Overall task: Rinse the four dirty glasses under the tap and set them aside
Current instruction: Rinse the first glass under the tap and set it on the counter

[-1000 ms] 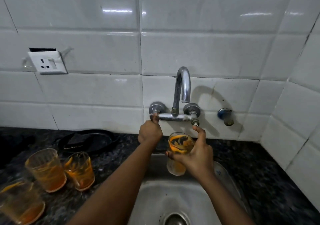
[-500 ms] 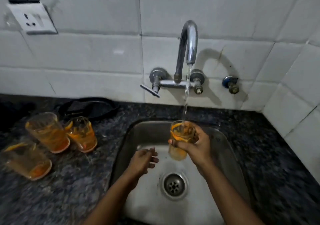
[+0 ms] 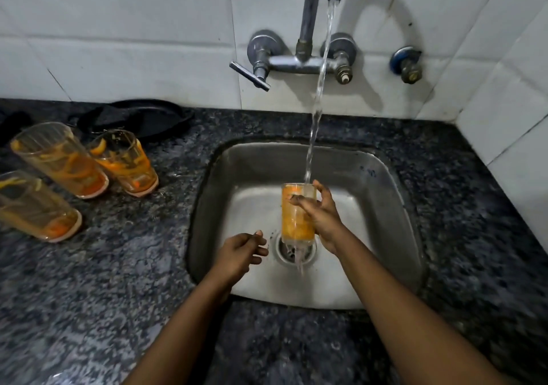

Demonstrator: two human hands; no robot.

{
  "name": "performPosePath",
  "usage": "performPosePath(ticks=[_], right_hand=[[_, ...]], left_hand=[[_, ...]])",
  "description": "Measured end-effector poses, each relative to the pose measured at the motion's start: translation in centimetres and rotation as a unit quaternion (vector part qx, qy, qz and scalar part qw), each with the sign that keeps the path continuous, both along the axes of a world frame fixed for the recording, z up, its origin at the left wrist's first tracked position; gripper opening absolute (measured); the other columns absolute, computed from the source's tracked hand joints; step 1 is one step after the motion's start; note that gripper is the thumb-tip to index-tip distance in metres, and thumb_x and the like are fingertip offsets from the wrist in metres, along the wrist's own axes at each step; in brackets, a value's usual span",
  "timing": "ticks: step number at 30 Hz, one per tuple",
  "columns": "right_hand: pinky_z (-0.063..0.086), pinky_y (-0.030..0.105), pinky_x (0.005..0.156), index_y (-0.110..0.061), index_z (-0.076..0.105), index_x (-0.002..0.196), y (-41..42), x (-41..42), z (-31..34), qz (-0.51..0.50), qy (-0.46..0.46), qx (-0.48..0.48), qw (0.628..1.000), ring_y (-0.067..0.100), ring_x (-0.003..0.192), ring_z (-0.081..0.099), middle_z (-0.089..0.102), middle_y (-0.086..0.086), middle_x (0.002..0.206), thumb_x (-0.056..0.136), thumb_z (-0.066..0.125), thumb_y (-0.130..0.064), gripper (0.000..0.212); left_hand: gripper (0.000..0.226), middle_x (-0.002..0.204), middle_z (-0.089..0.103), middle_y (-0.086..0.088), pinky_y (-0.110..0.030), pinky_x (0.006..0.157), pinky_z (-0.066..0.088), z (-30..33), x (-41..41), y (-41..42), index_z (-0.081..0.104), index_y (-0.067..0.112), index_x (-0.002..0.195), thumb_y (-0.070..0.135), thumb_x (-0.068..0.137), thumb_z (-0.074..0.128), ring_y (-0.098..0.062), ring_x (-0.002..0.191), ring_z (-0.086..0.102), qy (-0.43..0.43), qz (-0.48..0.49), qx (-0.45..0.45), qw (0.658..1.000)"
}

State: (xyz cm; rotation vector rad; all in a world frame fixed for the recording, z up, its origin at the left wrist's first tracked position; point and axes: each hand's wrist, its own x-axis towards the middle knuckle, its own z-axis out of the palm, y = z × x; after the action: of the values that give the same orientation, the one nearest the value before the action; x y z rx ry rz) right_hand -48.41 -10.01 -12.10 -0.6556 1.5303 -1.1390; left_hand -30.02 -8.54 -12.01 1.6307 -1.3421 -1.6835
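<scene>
Countertop (image 3: 118,310) — dark speckled stone, glossy, wrapping the basin on all sides I can see from the head view.

Wall tiles (image 3: 133,28) — white, glazed, thin grey joints.

Sink (image 3: 394,206) — brushed steel, square with rounded corners, round drain at the floor.

Right hand (image 3: 321,220) — forearm reaching in from lower right, wrist bent, fingers wrapped around the side of the held glass (image 3: 298,215), thumb across its front. I log that glass as a straight clear tumbler smeared orange inside, upright over the drain, water spilling from its base.

Left hand (image 3: 241,251) — forearm coming in from bottom centre, hand over the basin beside the glass but not touching it; fingers loosely curled, holding nothing.

Tap (image 3: 308,20) — chromed wall mixer, swan-neck spout, lever handle on the left valve pointing outward; a thin clear stream (image 3: 318,94) falls onto the glass rim.

Three dirty glasses (image 3: 62,159) — on the counter left of the sink, clustered, clear with orange streaks and residue at the bottom.

Black object (image 3: 139,117) — flat, against the wall behind them; I cannot tell what it is.
</scene>
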Motion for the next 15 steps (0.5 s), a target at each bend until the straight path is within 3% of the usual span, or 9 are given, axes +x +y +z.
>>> performPosePath(ticks=[2, 5, 7, 10, 12, 15], right_hand=[[0.053, 0.045, 0.086, -0.033, 0.024, 0.140, -0.6, -0.2, -1.4, 0.014, 0.001, 0.035, 0.999, 0.028, 0.107, 0.056, 0.044, 0.005, 0.127, 0.083, 0.066, -0.034, 0.071], [0.054, 0.049, 0.081, -0.026, 0.037, 0.134, -1.6, -0.4, -3.6, 0.036, -0.085, 0.093, 0.991, 0.035, 0.102, 0.061, 0.052, 0.013, 0.127, 0.074, 0.068, -0.054, 0.073], [0.053, 0.043, 0.075, -0.018, 0.054, 0.119, -2.2, -0.9, -5.0, 0.032, -0.155, 0.131, 0.979, 0.031, 0.084, 0.064, 0.062, 0.015, 0.105, 0.065, 0.071, -0.059, 0.069], [0.051, 0.035, 0.071, -0.016, 0.063, 0.089, -2.3, -1.3, -5.0, 0.016, -0.223, 0.172, 0.959, 0.023, 0.068, 0.058, 0.061, 0.008, 0.077, 0.074, 0.069, -0.044, 0.032], [0.049, 0.029, 0.064, -0.016, 0.061, 0.080, -2.1, -1.4, -4.8, 0.049, -0.221, 0.212, 0.950, 0.020, 0.061, 0.055, 0.059, 0.006, 0.068, 0.075, 0.067, -0.038, 0.023], [0.051, 0.032, 0.067, -0.010, 0.063, 0.089, -2.0, -1.4, -4.6, 0.113, -0.125, 0.274, 0.947, 0.022, 0.066, 0.060, 0.064, 0.011, 0.078, 0.072, 0.071, -0.041, 0.037]], left_hand=[[0.033, 0.086, 0.066, -0.009, -0.012, 0.053, 0.044, -0.1, 0.1, 0.1, 0.065, 0.004, 0.099, 0.030, 0.095, 0.046, -0.014, 0.071, 0.057, -0.004, 0.001, -0.016, 1.000], [0.031, 0.086, 0.066, -0.009, -0.003, 0.045, 0.039, -0.6, 0.3, 0.1, 0.064, 0.004, 0.098, 0.028, 0.096, 0.046, -0.012, 0.071, 0.057, -0.015, -0.006, -0.040, 0.999], [0.028, 0.084, 0.066, -0.007, -0.003, 0.045, 0.038, -1.0, 0.3, 0.1, 0.065, 0.007, 0.094, 0.028, 0.095, 0.046, -0.012, 0.070, 0.058, -0.021, -0.011, -0.045, 0.999], [0.027, 0.082, 0.068, -0.003, -0.009, 0.049, 0.040, -1.5, 0.1, -0.1, 0.065, 0.014, 0.088, 0.033, 0.094, 0.047, -0.012, 0.069, 0.059, -0.035, -0.025, -0.030, 0.999], [0.028, 0.081, 0.068, -0.002, -0.018, 0.055, 0.039, -1.7, -0.1, -0.5, 0.065, 0.016, 0.088, 0.036, 0.094, 0.047, -0.013, 0.068, 0.059, -0.035, -0.039, 0.005, 0.999], [0.028, 0.072, 0.062, -0.006, -0.020, 0.052, 0.037, -1.2, -0.8, -1.6, 0.065, 0.011, 0.089, 0.031, 0.095, 0.046, -0.015, 0.057, 0.052, -0.019, -0.043, 0.037, 0.998]])
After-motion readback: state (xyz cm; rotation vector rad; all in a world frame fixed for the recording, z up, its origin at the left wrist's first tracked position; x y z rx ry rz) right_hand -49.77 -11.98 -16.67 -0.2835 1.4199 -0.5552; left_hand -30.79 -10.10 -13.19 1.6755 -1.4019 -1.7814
